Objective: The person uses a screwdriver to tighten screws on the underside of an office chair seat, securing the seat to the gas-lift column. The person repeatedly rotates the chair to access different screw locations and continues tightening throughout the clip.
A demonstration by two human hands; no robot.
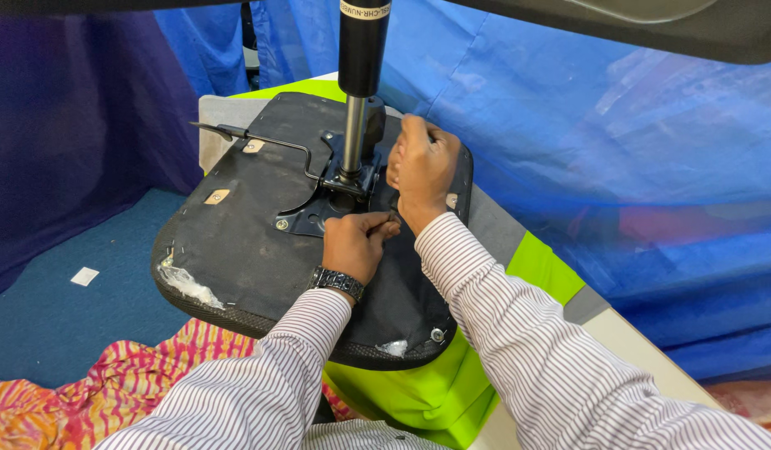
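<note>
Two hands are working on an upturned chair seat (235, 250), which is lying underside-up on a bench (552, 267) with a lime-green top, its near edge overhanging the bench front. The left hand (352, 244) is pinching a small dark part, possibly a fastener or tool tip, beside the metal plate (306, 218) at the seat's centre; what exactly it is gripping is too small to tell. The right hand (421, 167) is curling closed against the far side of the mechanism, just beside the gas cylinder (356, 100); whether it is grasping anything I cannot tell, since the fingers are turned away.

Judgement on handling: the seat is looking heavy and stiff, with a rigid base and padded rim, and the upright cylinder is making it top-heavy. The plate and cylinder shaft are offering the firmest hold. The lever (260, 142) is thin and sticking out to the left, a poor handle and a likely snag. Torn lining (185, 287) at the near-left rim is looking fragile.

Open room is lying to the left, over the blue floor (69, 317). Blue sheeting (610, 150) is hanging close on the right and behind. A pink patterned cloth (110, 383) is lying below the overhanging rim.
</note>
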